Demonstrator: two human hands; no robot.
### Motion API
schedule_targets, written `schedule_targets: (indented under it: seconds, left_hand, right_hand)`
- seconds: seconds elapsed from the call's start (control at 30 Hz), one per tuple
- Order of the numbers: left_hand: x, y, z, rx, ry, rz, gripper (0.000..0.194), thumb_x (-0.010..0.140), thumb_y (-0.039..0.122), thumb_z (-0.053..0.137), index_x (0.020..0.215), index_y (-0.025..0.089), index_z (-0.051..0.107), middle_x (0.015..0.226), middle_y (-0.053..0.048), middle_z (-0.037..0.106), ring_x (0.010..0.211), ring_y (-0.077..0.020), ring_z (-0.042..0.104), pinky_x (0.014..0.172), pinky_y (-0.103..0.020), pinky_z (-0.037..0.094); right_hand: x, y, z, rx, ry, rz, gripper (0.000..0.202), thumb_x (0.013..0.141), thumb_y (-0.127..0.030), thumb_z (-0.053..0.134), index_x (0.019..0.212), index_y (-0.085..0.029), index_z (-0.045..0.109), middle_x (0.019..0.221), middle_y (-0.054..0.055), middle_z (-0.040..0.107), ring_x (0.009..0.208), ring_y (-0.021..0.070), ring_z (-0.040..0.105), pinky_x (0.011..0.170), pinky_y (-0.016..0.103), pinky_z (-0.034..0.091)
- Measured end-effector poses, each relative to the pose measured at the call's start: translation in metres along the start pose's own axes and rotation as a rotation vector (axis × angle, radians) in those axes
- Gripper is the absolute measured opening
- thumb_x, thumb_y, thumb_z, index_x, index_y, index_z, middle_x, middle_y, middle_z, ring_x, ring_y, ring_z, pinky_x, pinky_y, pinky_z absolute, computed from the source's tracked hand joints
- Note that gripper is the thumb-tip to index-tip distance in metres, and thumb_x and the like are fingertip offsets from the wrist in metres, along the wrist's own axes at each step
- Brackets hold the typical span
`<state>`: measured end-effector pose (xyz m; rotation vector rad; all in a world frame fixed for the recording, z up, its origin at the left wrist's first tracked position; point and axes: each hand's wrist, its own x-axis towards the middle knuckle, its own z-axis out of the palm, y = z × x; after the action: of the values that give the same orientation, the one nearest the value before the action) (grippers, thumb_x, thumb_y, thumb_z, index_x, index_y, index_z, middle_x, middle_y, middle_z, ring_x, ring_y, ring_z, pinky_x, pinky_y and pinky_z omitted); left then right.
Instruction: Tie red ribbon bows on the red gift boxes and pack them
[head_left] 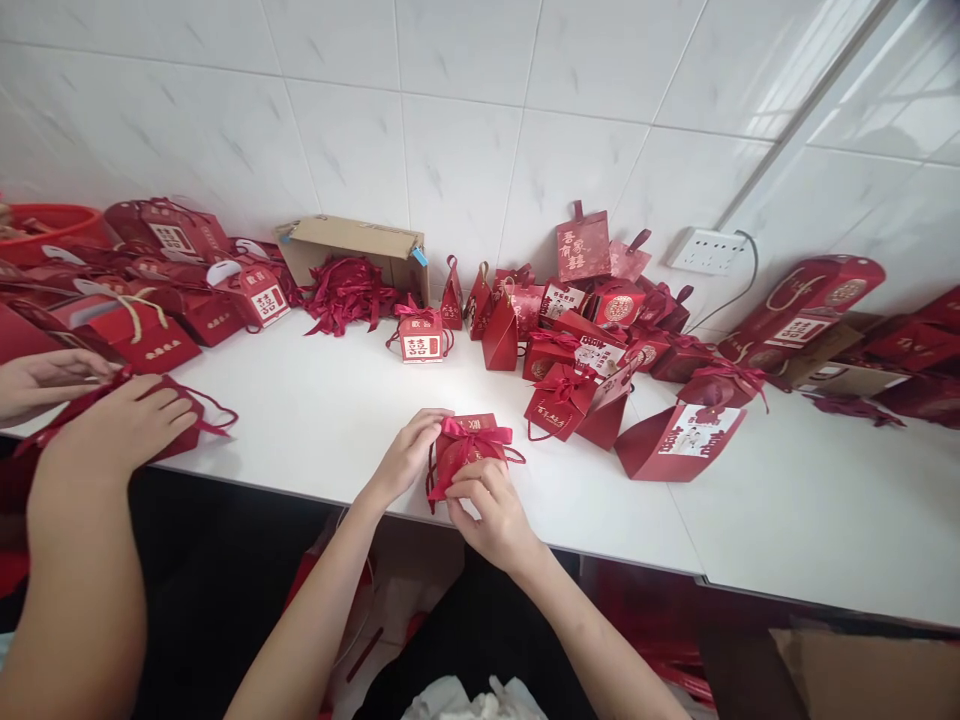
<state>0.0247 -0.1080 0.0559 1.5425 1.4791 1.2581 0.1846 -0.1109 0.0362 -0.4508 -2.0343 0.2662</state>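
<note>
A small red gift box (477, 421) stands near the table's front edge, with a crimson ribbon bow (491, 437) across its face and dark red cord loops at its sides. My left hand (409, 455) is closed on the box's upper left edge, fingertips beside the bow. Below the bow, my right hand (487, 512) pinches the ribbon's hanging tail between thumb and fingers. Behind them sits a smaller red box with a white label (422, 346), also topped with a bow. Part of the held box's front is hidden by my right fingers.
A co-worker's hands (139, 415) handle another red box at the left. Beyond lie a pile of red boxes (172, 310) and a cardboard box (352, 235) spilling ribbons (349, 295). Finished-looking boxes (559, 405) crowd the right, below a power socket (705, 252) on the tiled wall.
</note>
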Motion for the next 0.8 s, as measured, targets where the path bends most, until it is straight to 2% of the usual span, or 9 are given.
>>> schedule_targets:
  seconds: [0.13, 0.23, 0.3, 0.37, 0.43, 0.5, 0.63, 0.8]
  left_hand:
    - [0.006, 0.007, 0.003, 0.199, -0.024, 0.065, 0.024, 0.080, 0.037, 0.053, 0.094, 0.021, 0.064, 0.113, -0.006, 0.056, 0.113, -0.0227, 0.051, 0.103, -0.038, 0.038]
    - [0.009, 0.005, 0.008, 0.242, -0.080, 0.089, 0.019, 0.078, 0.035, 0.056, 0.090, 0.022, 0.064, 0.117, -0.006, 0.054, 0.115, -0.0228, 0.049, 0.104, -0.040, 0.036]
    - [0.009, 0.003, 0.011, 0.217, -0.077, 0.082, 0.018, 0.080, 0.035, 0.055, 0.088, 0.021, 0.062, 0.117, -0.006, 0.054, 0.115, -0.0224, 0.050, 0.103, -0.039, 0.037]
    - [0.008, 0.002, 0.012, 0.207, 0.022, 0.078, 0.019, 0.080, 0.036, 0.055, 0.091, 0.021, 0.058, 0.119, -0.007, 0.052, 0.116, -0.0224, 0.049, 0.101, -0.039, 0.038]
    - [0.006, 0.002, 0.012, 0.213, 0.174, 0.072, 0.019, 0.081, 0.036, 0.053, 0.093, 0.021, 0.053, 0.118, -0.007, 0.052, 0.116, -0.0225, 0.048, 0.099, -0.040, 0.039]
    - [0.005, 0.002, 0.011, 0.239, 0.281, 0.052, 0.017, 0.081, 0.036, 0.051, 0.088, 0.021, 0.052, 0.111, -0.007, 0.054, 0.112, -0.0229, 0.050, 0.096, -0.040, 0.040]
    - [0.002, 0.001, 0.007, 0.308, 0.301, -0.016, 0.019, 0.077, 0.039, 0.053, 0.072, 0.021, 0.052, 0.091, -0.006, 0.056, 0.095, -0.0231, 0.052, 0.084, -0.039, 0.042]
    - [-0.004, 0.002, 0.002, 0.235, 0.227, -0.117, 0.025, 0.078, 0.043, 0.051, 0.070, 0.020, 0.052, 0.082, -0.003, 0.055, 0.076, -0.0181, 0.053, 0.068, -0.032, 0.043]
  right_hand:
    - [0.000, -0.005, 0.003, 0.035, -0.029, 0.015, 0.011, 0.084, -0.010, 0.048, 0.084, -0.020, 0.053, 0.078, 0.001, 0.063, 0.074, 0.0134, 0.060, 0.076, 0.033, 0.045]
    - [0.000, 0.000, -0.010, 0.084, -0.025, -0.034, 0.008, 0.083, -0.014, 0.049, 0.084, -0.021, 0.053, 0.077, 0.002, 0.064, 0.076, 0.0153, 0.061, 0.079, 0.036, 0.045]
    - [0.002, 0.009, -0.023, 0.085, 0.086, 0.105, 0.008, 0.084, -0.020, 0.045, 0.079, -0.021, 0.050, 0.072, 0.003, 0.060, 0.070, 0.0162, 0.058, 0.070, 0.033, 0.045]
    - [0.007, 0.023, -0.034, 0.030, 0.133, 0.380, 0.017, 0.087, -0.028, 0.042, 0.072, -0.021, 0.047, 0.066, 0.002, 0.056, 0.063, 0.0158, 0.053, 0.061, 0.030, 0.043]
    - [0.014, 0.038, -0.041, -0.004, 0.022, 0.638, 0.029, 0.088, -0.040, 0.041, 0.066, -0.021, 0.044, 0.061, 0.000, 0.052, 0.058, 0.0147, 0.049, 0.058, 0.028, 0.039]
    - [0.020, 0.050, -0.040, 0.056, -0.127, 0.793, 0.039, 0.086, -0.052, 0.041, 0.061, -0.021, 0.041, 0.056, -0.002, 0.048, 0.055, 0.0132, 0.045, 0.055, 0.027, 0.036]
    - [0.026, 0.060, -0.030, 0.329, -0.204, 0.917, 0.046, 0.080, -0.059, 0.046, 0.058, -0.020, 0.038, 0.054, -0.004, 0.041, 0.053, 0.0105, 0.039, 0.051, 0.024, 0.032]
    - [0.029, 0.058, -0.025, 0.640, -0.157, 1.001, 0.047, 0.073, -0.058, 0.056, 0.056, -0.019, 0.036, 0.053, -0.006, 0.035, 0.049, 0.0069, 0.031, 0.048, 0.022, 0.026]
